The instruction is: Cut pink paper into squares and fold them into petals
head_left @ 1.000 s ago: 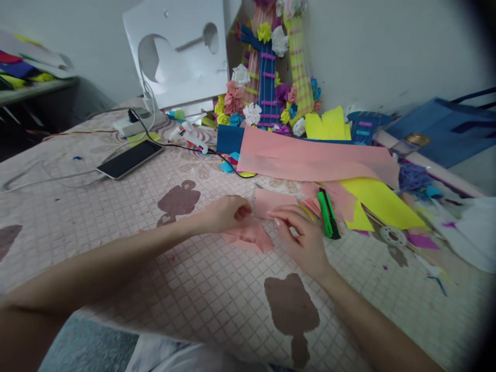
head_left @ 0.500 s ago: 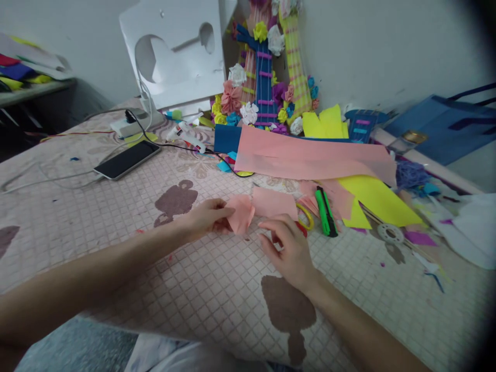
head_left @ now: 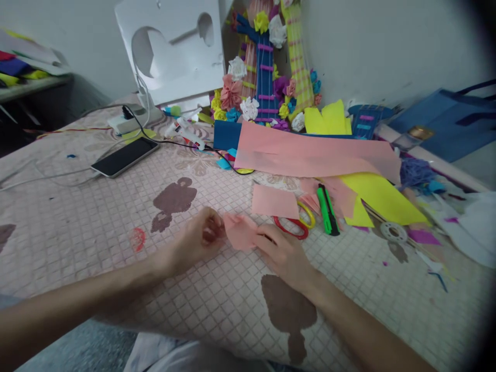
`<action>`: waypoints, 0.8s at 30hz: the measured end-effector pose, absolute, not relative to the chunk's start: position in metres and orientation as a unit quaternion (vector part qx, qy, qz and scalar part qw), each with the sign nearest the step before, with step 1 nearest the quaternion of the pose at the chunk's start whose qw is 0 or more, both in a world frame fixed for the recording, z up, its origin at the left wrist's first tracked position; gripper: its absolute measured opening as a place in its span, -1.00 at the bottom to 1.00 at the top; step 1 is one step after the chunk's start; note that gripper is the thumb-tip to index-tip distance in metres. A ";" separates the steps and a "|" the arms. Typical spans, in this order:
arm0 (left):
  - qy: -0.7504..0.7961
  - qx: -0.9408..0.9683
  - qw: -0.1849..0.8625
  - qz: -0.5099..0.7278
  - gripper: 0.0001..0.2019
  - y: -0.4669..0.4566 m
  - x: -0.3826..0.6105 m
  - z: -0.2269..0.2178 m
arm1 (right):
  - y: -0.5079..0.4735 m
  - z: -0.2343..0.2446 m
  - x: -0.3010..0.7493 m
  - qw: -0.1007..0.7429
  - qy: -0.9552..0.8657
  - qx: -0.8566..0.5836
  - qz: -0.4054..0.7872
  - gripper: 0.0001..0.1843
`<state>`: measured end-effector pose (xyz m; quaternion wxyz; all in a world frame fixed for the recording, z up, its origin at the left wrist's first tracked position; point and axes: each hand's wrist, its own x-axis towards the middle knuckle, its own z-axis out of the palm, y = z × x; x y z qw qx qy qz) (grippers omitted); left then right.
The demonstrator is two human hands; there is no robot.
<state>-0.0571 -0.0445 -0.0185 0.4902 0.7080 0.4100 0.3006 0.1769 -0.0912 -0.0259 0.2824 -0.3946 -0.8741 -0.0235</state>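
A small pink crepe paper piece [head_left: 241, 233], cupped and slightly curled, is held just over the table between my two hands. My right hand [head_left: 285, 254] pinches its right edge between thumb and fingers. At the left edge, my left hand [head_left: 202, 235] is closed with curled fingers touching the paper; its fingertips are partly hidden. Behind the paper lies a flat pink paper rectangle [head_left: 275, 200]. It partly covers scissors with red and yellow handles [head_left: 308, 214]. A green utility knife [head_left: 327, 211] lies to their right.
A long pink paper strip [head_left: 310, 152] lies across the back, beside yellow sheets [head_left: 382, 194]. A phone [head_left: 126, 156], a white glue gun [head_left: 185, 133] with its cord, and a power strip [head_left: 134, 121] are at the left. Flower-covered paper guitars [head_left: 266, 77] lean on the wall.
My right hand has moved left and taken hold of the paper's right edge. My left hand has shifted slightly left and down along the paper. More of the red scissor handle shows.
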 end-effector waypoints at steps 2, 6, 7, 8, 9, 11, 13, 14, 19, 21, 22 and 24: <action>0.414 0.801 0.268 0.340 -0.77 -0.040 -0.064 -0.021 | -0.089 -0.027 0.181 0.275 -0.882 -0.383 -0.027 -0.69; 0.273 0.921 0.101 0.258 -0.82 -0.033 -0.063 -0.015 | -0.087 -0.027 0.185 0.231 -0.883 -0.407 -0.032 -0.71; 0.244 0.937 0.089 0.235 -0.86 -0.032 -0.061 -0.014 | -0.088 -0.027 0.185 0.220 -0.879 -0.422 -0.034 -0.73; 0.226 0.946 0.074 0.222 -0.88 -0.032 -0.060 -0.013 | -0.090 -0.027 0.186 0.211 -0.872 -0.439 -0.039 -0.76; 0.220 0.949 0.057 0.216 -0.88 -0.033 -0.058 -0.013 | -0.091 -0.027 0.186 0.204 -0.864 -0.458 -0.046 -0.78; 0.228 0.949 0.032 0.216 -0.86 -0.036 -0.055 -0.016 | -0.095 -0.027 0.187 0.202 -0.847 -0.487 -0.070 -0.82; 0.235 0.948 0.025 0.212 -0.84 -0.039 -0.053 -0.019 | -0.099 -0.027 0.187 0.210 -0.842 -0.488 -0.093 -0.81; 0.235 0.949 0.024 0.211 -0.84 -0.040 -0.052 -0.021 | -0.101 -0.026 0.186 0.213 -0.847 -0.478 -0.095 -0.81; 0.247 0.939 0.061 0.233 -0.87 -0.041 -0.052 -0.024 | -0.102 -0.023 0.183 0.184 -0.888 -0.420 -0.044 -0.78; 0.263 0.930 0.096 0.236 -0.88 -0.040 -0.055 -0.023 | -0.100 -0.023 0.183 0.178 -0.893 -0.412 -0.038 -0.77; 0.268 0.927 0.113 0.235 -0.89 -0.039 -0.056 -0.023 | -0.100 -0.023 0.183 0.178 -0.893 -0.411 -0.036 -0.77; 0.272 0.923 0.139 0.232 -0.90 -0.038 -0.058 -0.022 | -0.099 -0.024 0.184 0.182 -0.890 -0.418 -0.023 -0.77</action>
